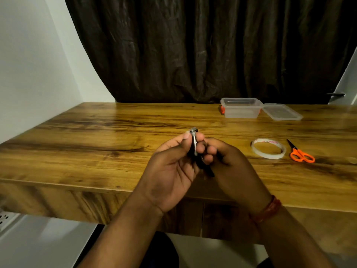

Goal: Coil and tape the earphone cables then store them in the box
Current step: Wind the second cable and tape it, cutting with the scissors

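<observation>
Holding a dark bundle of cable (200, 161) between both hands, the person works above the near part of the table (96, 142). The left hand (170, 171) has its thumb and fingers curled round the bundle's upper part, where a pale strip, seemingly tape, crosses the cable near the thumb. The right hand (228, 161) closes its bent fingers on the same bundle from the other side, knuckles toward the left palm. The bundle is long and narrow; its long axis runs from a top end beside the left thumb tip down toward the person, slanting slightly to the right, and a dark end pokes out below the hands. How many loops it has I cannot tell.

A red thread band (267, 210) circles the right wrist.

On the right of the table a tape roll (268, 148) lies flat, and just beside it, further right, lie orange-handled scissors (300, 153), blades pointing away. Near the far edge stands a clear box (240, 111) with an orange clip, open, its lid (282, 112) lying against its right side.

The table is wood-grained with dark streaks. A dark, creased curtain (193, 51) hangs behind it, and a white wall (29, 64) rises on the left.
</observation>
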Tool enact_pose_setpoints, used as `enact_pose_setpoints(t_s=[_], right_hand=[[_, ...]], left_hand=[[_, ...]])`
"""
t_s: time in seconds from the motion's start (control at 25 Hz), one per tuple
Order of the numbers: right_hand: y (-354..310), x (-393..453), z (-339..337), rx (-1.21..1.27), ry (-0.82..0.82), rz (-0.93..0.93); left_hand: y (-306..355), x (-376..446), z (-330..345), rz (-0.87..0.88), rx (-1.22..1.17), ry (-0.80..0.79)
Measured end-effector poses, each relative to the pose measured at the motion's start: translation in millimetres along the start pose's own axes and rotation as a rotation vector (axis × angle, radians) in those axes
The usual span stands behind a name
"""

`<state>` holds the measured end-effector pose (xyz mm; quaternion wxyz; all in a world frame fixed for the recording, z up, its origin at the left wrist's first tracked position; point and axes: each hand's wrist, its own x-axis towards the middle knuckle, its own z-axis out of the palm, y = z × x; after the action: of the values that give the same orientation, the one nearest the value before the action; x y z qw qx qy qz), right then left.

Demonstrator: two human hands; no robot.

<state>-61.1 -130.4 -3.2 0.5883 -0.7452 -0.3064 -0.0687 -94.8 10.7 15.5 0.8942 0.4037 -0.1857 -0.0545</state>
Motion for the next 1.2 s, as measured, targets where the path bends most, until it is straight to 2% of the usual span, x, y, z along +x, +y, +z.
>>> enact_pose_setpoints(t_s=[0.2, 0.4, 0.56, 0.72, 0.8, 0.92, 1.2], right_hand=[[2, -12, 10, -0.01, 0.011, 0.08], [-6, -22, 17, 0.073, 0.025, 0.047], [-1, -28, 22, -0.128, 0.224, 0.016], [7, -27, 25, -0.288, 0.402, -0.021], [9, -27, 26, -0.289, 0.46, -0.02], [9, -29, 27, -0.244, 0.47, -0.046], [9, -30, 30, -0.373, 0.437, -0.163]], left_hand=[[8, 5, 2, 0.024, -0.108, 0.041], [1, 10, 7, 0.091, -0.105, 0.174], [-11, 15, 8, 0.178, 0.016, 0.288], [-22, 16, 11, 0.246, 0.138, 0.33], [-24, 15, 12, 0.26, 0.172, 0.334], [-27, 15, 11, 0.241, 0.148, 0.352], [-30, 14, 9, 0.213, 0.146, 0.406]])
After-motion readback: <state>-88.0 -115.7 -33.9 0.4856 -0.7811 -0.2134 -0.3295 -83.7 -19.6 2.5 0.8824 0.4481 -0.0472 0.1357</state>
